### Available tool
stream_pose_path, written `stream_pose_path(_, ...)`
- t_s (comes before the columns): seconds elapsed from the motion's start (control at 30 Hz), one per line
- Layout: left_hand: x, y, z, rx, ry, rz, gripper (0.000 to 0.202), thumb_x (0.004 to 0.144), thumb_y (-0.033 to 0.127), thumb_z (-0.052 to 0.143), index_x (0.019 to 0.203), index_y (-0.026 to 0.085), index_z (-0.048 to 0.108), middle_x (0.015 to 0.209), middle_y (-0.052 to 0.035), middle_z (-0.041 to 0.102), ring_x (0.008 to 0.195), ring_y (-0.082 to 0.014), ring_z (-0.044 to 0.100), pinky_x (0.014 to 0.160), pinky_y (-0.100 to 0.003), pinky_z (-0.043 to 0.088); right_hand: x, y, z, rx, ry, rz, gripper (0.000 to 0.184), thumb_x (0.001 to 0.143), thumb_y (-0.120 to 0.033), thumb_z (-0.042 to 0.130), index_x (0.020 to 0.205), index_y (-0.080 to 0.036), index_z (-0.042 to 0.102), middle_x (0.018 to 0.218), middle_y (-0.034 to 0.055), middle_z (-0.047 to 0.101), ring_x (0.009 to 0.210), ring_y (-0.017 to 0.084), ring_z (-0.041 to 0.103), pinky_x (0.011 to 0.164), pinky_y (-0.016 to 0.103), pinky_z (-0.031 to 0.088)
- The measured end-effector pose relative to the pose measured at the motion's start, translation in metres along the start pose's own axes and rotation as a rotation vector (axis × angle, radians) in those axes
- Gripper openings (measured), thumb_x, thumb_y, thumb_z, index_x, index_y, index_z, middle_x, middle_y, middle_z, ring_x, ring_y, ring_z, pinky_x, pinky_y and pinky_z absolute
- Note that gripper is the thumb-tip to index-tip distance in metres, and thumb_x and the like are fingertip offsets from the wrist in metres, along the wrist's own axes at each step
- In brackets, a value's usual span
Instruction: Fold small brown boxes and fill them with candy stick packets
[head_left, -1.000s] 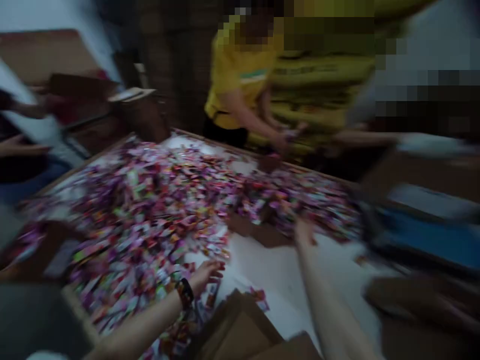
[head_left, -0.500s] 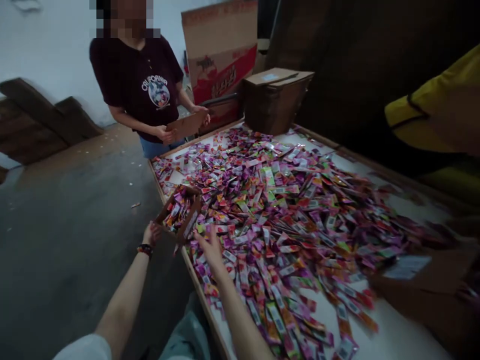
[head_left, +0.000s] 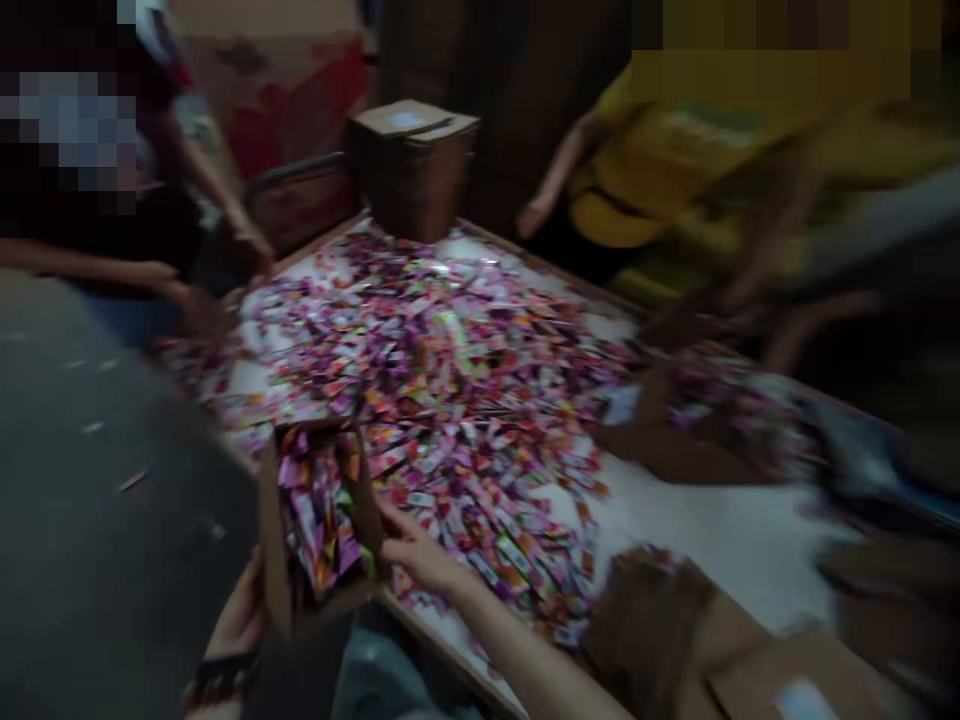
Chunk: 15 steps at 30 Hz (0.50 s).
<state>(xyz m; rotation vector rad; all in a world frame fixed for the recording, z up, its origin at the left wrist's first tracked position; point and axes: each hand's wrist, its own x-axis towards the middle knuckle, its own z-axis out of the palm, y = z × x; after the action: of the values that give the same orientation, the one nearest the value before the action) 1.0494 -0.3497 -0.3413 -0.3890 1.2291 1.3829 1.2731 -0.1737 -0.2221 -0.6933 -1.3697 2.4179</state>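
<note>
Open brown cardboard box (head_left: 271,530), held tilted at 6 o'clock over the edge of a wood-rimmed white table (head_left: 750,540), filled with multicoloured foil sachets (head_left: 315,510). Left hand (head_left: 240,610) cupped under its outer wall, apparently bearing the weight; right hand (head_left: 420,560) spread, fingers pressed to its side, seemingly steadying it.

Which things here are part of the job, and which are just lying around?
Part of the job:
left hand, holding a small cardboard box
right hand, at the box's edge
colourful packets on the table

Just nearby:
stacked brown cardboard boxes
red-printed carton
grey floor
</note>
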Motion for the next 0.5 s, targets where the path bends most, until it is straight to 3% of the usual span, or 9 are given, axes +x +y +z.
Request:
stream_pose_path(0.07, 0.001, -0.020, 0.030, 0.040, -0.041, -0.066, 0.033, 0.076, 0.056, 0.064, 0.104, 0.041, 0.070, 0.078, 0.0069, 0.077, 0.084, -0.0231, 0.074, 0.071, -0.034, 0.062, -0.050, -0.024, -0.022, 0.016, 0.043, -0.022, 0.076, 0.064, -0.026, 0.060, 0.139, -0.032, 0.050, 0.126, -0.0032, 0.061, 0.120, 0.026, 0.052, 0.103, 0.040, 0.042)
stream_pose_path(0.1, 0.001, -0.032, 0.061, 0.067, -0.086, -0.101, 0.034, 0.073, 0.058, 0.066, 0.103, 0.041, 0.071, 0.082, 0.0073, 0.078, 0.087, -0.0238, 0.074, 0.072, -0.035, 0.062, -0.080, -0.036, -0.038, -0.003, 0.110, -0.046, 0.075, 0.064, -0.027, 0.061, 0.138, -0.032, 0.051, 0.129, -0.0029, 0.060, 0.122, 0.027, 0.051, 0.104, 0.041, 0.040)
stream_pose_path(0.17, -0.006, -0.067, 0.148, 0.131, -0.211, -0.171, 0.030, 0.074, 0.054, 0.068, 0.098, 0.038, 0.072, 0.092, 0.0068, 0.078, 0.097, -0.0244, 0.072, 0.079, -0.035, 0.061, -0.150, -0.059, -0.077, -0.064, 0.332, -0.117, 0.073, 0.064, -0.028, 0.062, 0.136, -0.032, 0.054, 0.136, -0.0019, 0.056, 0.128, 0.027, 0.048, 0.106, 0.043, 0.038)
stream_pose_path(0.23, -0.025, -0.118, 0.253, 0.195, -0.358, -0.240, 0.021, 0.081, 0.045, 0.064, 0.094, 0.032, 0.074, 0.103, 0.0052, 0.076, 0.107, -0.0230, 0.068, 0.090, -0.034, 0.058, -0.232, -0.076, -0.121, -0.117, 0.612, -0.177, 0.070, 0.062, -0.030, 0.062, 0.132, -0.030, 0.058, 0.140, 0.0003, 0.053, 0.131, 0.028, 0.046, 0.106, 0.045, 0.038)
stream_pose_path(0.3, -0.049, -0.185, 0.357, 0.260, -0.543, -0.264, 0.024, 0.089, 0.038, 0.056, 0.100, 0.026, 0.073, 0.112, 0.0014, 0.074, 0.115, -0.0220, 0.064, 0.100, -0.035, 0.052, -0.316, -0.087, -0.167, -0.144, 0.874, -0.224, 0.069, 0.060, -0.033, 0.063, 0.128, -0.028, 0.060, 0.139, 0.0043, 0.055, 0.129, 0.030, 0.048, 0.104, 0.047, 0.041)
stream_pose_path(0.37, -0.067, -0.262, 0.447, 0.337, -0.755, -0.256, 0.032, 0.091, 0.040, 0.054, 0.108, 0.019, 0.071, 0.116, -0.0056, 0.072, 0.117, -0.0234, 0.062, 0.106, -0.036, 0.047, -0.397, -0.093, -0.216, -0.159, 1.081, -0.240, 0.068, 0.059, -0.035, 0.063, 0.126, -0.026, 0.061, 0.136, 0.0080, 0.057, 0.125, 0.031, 0.053, 0.100, 0.047, 0.045)
stream_pose_path(0.43, -0.074, -0.344, 0.519, 0.403, -0.936, -0.263, 0.041, 0.092, 0.046, 0.051, 0.114, 0.016, 0.069, 0.119, -0.0099, 0.071, 0.117, -0.0247, 0.062, 0.106, -0.038, 0.045, -0.469, -0.098, -0.268, -0.137, 1.249, -0.234, 0.066, 0.056, -0.037, 0.063, 0.122, -0.026, 0.062, 0.131, 0.0104, 0.061, 0.119, 0.032, 0.058, 0.094, 0.045, 0.049)
stream_pose_path(0.5, -0.072, -0.424, 0.574, 0.517, -1.053, -0.357, 0.048, 0.094, 0.053, 0.043, 0.119, 0.019, 0.065, 0.121, -0.0107, 0.069, 0.116, -0.0265, 0.061, 0.102, -0.043, 0.047, -0.529, -0.098, -0.321, -0.065, 1.370, -0.210, 0.064, 0.053, -0.036, 0.066, 0.117, -0.026, 0.062, 0.122, 0.0106, 0.066, 0.109, 0.031, 0.063, 0.088, 0.042, 0.053)
